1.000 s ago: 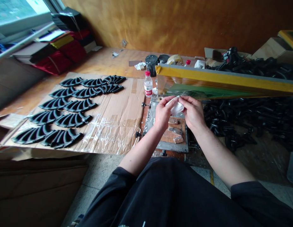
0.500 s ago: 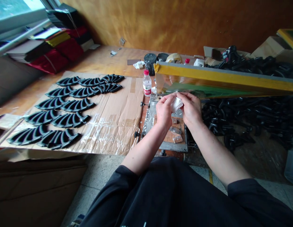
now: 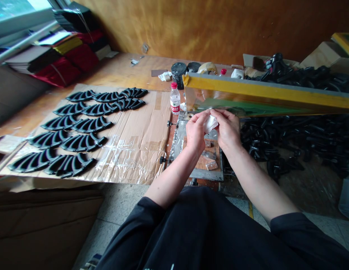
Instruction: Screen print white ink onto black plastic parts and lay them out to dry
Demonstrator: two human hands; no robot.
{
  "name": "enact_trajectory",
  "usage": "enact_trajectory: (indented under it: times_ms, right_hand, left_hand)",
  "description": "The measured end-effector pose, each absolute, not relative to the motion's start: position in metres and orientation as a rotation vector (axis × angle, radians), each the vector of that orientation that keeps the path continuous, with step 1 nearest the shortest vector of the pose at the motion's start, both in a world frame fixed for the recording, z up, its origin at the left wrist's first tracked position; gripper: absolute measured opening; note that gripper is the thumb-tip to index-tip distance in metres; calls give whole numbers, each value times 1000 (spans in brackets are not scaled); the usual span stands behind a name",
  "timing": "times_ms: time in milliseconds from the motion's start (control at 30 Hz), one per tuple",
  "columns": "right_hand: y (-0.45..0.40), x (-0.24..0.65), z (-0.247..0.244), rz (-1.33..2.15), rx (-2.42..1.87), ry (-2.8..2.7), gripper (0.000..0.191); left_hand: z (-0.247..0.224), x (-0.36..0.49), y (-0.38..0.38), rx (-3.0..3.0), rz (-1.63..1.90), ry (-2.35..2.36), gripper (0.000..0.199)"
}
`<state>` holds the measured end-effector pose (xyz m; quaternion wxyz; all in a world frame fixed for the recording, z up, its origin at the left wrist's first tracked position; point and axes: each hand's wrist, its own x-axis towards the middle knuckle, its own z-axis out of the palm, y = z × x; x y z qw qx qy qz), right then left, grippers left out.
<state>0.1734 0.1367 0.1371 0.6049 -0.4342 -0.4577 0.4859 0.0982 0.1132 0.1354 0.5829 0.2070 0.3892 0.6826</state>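
A crumpled white cloth or tissue (image 3: pixel 211 124) is pinched between my two hands, above a metal plate (image 3: pixel 201 173) that bears a wooden block (image 3: pixel 202 162). My left hand (image 3: pixel 196 129) grips its left side and my right hand (image 3: pixel 228 127) its right side, with the fingertips meeting at the top. Directly behind the hands is a yellow-edged screen frame (image 3: pixel 264 92), tilted over the bench. To the left of the frame stands a small bottle with a red cap (image 3: pixel 175 99).
Rows of black curved parts (image 3: pixel 84 143) lie on a cardboard sheet (image 3: pixel 135 150) at left. Many black parts (image 3: pixel 298 140) are heaped at right. Dark jars (image 3: pixel 179 75) stand behind the bottle. Stacked red and black bundles (image 3: pixel 57 69) sit by the window.
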Motion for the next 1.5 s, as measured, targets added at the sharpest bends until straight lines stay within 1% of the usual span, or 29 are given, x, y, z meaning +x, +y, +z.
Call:
enact_trajectory:
  times_ms: [467,767,1033,1367,1500]
  right_hand:
    - [129,175,135,1151,-981,-999,22]
    - [126,176,134,1190,-959,-979,21]
    - [121,172,135,1249,-926,-971,22]
    - [129,170,131,1204,-939,-988,22]
    - [129,167,132,1227,-918,-954,24]
  left_hand:
    - [137,103,106,395,1630,852,17]
    - [132,104,108,409,1640,861,20]
    - [132,100,110,370,1676,837,16]
    - [135,100,116,378,1696,822,12]
    - [134,98,117,369,1693,831,13]
